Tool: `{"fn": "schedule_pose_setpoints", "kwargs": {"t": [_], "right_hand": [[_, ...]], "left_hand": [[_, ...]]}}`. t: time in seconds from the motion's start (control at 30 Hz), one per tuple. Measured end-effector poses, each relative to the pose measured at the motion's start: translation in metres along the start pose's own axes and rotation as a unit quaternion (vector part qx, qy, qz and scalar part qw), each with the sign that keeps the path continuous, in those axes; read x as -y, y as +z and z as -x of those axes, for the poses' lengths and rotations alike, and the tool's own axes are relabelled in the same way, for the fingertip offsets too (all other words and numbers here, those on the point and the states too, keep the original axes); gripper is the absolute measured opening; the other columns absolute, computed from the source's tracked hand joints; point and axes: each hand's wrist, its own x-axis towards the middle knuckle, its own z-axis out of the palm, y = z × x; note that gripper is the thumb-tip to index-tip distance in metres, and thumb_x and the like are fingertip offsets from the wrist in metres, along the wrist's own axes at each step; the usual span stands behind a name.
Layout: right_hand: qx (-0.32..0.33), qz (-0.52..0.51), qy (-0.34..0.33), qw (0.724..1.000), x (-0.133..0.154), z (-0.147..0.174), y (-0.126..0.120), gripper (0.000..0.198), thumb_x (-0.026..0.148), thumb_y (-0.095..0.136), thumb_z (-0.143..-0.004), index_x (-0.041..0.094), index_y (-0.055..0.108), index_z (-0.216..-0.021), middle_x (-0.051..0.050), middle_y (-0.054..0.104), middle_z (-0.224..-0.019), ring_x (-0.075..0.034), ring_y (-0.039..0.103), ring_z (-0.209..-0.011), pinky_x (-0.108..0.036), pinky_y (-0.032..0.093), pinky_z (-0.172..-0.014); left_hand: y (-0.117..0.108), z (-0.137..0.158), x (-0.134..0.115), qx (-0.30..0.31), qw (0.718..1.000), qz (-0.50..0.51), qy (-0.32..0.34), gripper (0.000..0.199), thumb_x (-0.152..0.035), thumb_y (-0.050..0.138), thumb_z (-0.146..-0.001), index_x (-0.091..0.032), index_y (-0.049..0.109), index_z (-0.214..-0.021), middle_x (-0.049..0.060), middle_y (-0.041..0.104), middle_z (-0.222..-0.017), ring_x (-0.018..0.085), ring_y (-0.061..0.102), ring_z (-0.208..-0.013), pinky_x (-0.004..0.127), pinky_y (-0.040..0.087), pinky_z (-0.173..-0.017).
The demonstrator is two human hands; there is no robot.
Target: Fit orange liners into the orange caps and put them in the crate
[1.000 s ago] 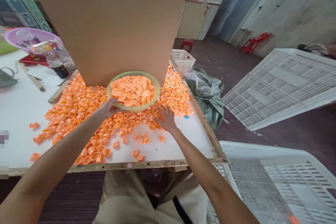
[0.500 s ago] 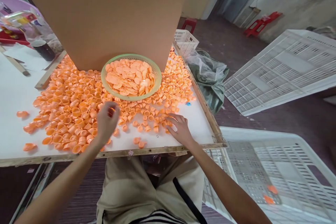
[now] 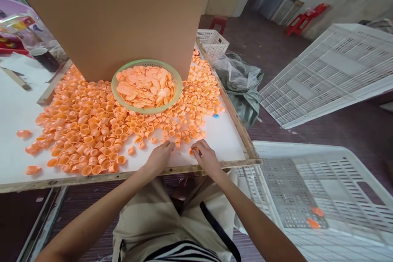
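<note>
Small orange plastic cups (image 3: 89, 131) lie in a wide heap on the white tabletop. Near the table's front edge, my right hand (image 3: 208, 159) pinches one orange cup (image 3: 193, 151) between thumb and fingers. Just left of it, my left hand (image 3: 160, 156) has its fingers curled together at the heap's near edge; whatever is in them is hidden. Behind both hands a green plastic basket (image 3: 177, 97) stands on the heap, filled with flat orange discs (image 3: 145, 86).
A tall cardboard sheet (image 3: 116, 20) rises behind the basket. Wooden strips (image 3: 238, 123) edge the table. White plastic crates (image 3: 337, 163) stand on the floor to the right, near a green sack (image 3: 245, 104). A dark cup (image 3: 46, 59) is at the left.
My left hand has moved right and toward me, from the heap to beside my right hand. My right hand has drawn slightly nearer and closed on a cup. The view has shifted slightly.
</note>
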Motion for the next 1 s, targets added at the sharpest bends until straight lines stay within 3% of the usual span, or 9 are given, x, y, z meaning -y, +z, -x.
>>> {"fn": "schedule_pose_setpoints", "kwargs": {"t": [0.13,0.23,0.4,0.57,0.67,0.77,0.87,0.93,1.0], "right_hand": [[0.019,-0.044,-0.009,0.999,0.006,-0.003,0.007,0.024,0.01,0.038,-0.086,0.02,0.059,-0.094,-0.005,0.059,-0.095,-0.016,0.057,-0.086,-0.029,0.045,-0.079],[0.024,-0.063,0.0,0.998,0.009,-0.004,0.011,0.022,0.014,0.043,-0.086,0.018,0.06,-0.098,-0.006,0.061,-0.098,-0.016,0.058,-0.087,-0.03,0.046,-0.081],[0.068,-0.099,0.017,0.993,0.01,-0.007,0.011,0.023,0.015,0.055,-0.08,0.019,0.064,-0.101,-0.006,0.063,-0.104,-0.018,0.057,-0.097,-0.032,0.045,-0.088],[0.082,-0.204,0.086,0.972,-0.003,-0.006,0.007,0.028,0.014,0.054,-0.08,0.021,0.065,-0.105,-0.003,0.066,-0.105,-0.014,0.061,-0.082,-0.029,0.048,-0.078],[0.078,-0.13,0.055,0.987,-0.008,-0.004,0.006,0.027,0.013,0.055,-0.081,0.022,0.066,-0.103,-0.002,0.068,-0.103,-0.016,0.06,-0.087,-0.033,0.045,-0.084],[0.059,-0.02,0.034,0.997,-0.007,0.0,0.002,0.025,0.013,0.059,-0.079,0.022,0.066,-0.102,-0.004,0.069,-0.102,-0.021,0.057,-0.097,-0.039,0.04,-0.089],[0.009,0.015,0.015,1.0,-0.012,0.012,-0.013,0.025,0.018,0.056,-0.084,0.023,0.063,-0.108,-0.005,0.066,-0.109,-0.022,0.055,-0.1,-0.039,0.04,-0.089],[-0.097,0.03,0.035,0.994,-0.027,0.03,-0.029,0.024,0.025,0.05,-0.089,0.022,0.06,-0.111,-0.006,0.063,-0.112,-0.02,0.055,-0.096,-0.037,0.041,-0.088],[-0.24,0.088,0.112,0.96,-0.055,0.058,-0.047,0.029,0.034,0.046,-0.091,0.018,0.057,-0.114,-0.011,0.061,-0.112,-0.023,0.055,-0.097,-0.039,0.041,-0.09]], "left_hand": [[0.006,0.0,-0.005,-0.038,0.992,0.115,0.044,0.022,-0.004,0.034,-0.082,-0.018,0.05,-0.089,0.005,0.056,-0.089,0.016,0.056,-0.077,0.027,0.043,-0.069],[0.012,-0.003,-0.011,-0.06,0.986,0.146,0.057,0.016,-0.007,0.041,-0.08,-0.018,0.049,-0.088,0.005,0.057,-0.085,0.017,0.055,-0.079,0.027,0.043,-0.07],[0.017,-0.01,-0.018,-0.036,0.982,0.179,0.048,0.014,-0.011,0.05,-0.078,-0.018,0.051,-0.09,0.005,0.06,-0.088,0.017,0.056,-0.078,0.027,0.042,-0.066],[0.012,-0.006,-0.012,-0.008,0.984,0.177,0.028,0.025,-0.008,0.047,-0.079,-0.019,0.054,-0.101,0.004,0.061,-0.088,0.017,0.058,-0.078,0.027,0.043,-0.069],[0.013,-0.006,-0.013,-0.02,0.988,0.139,0.063,0.018,-0.014,0.053,-0.08,-0.018,0.056,-0.097,0.007,0.06,-0.098,0.02,0.058,-0.09,0.029,0.044,-0.076],[0.013,-0.009,-0.019,-0.018,0.991,0.11,0.068,0.005,-0.018,0.052,-0.082,-0.017,0.056,-0.084,0.007,0.06,-0.092,0.021,0.057,-0.087,0.03,0.043,-0.074],[0.01,-0.012,-0.021,-0.019,0.991,0.125,0.046,0.017,-0.02,0.042,-0.089,-0.017,0.053,-0.077,0.005,0.057,-0.079,0.018,0.055,-0.074,0.028,0.04,-0.066],[0.008,-0.013,-0.018,-0.023,0.988,0.147,0.039,0.022,-0.021,0.037,-0.091,-0.018,0.051,-0.074,0.004,0.055,-0.075,0.017,0.053,-0.071,0.028,0.039,-0.064],[0.01,-0.014,-0.013,-0.03,0.984,0.168,0.045,0.025,-0.02,0.034,-0.091,-0.018,0.05,-0.073,0.005,0.055,-0.081,0.017,0.054,-0.074,0.029,0.041,-0.068]]}}
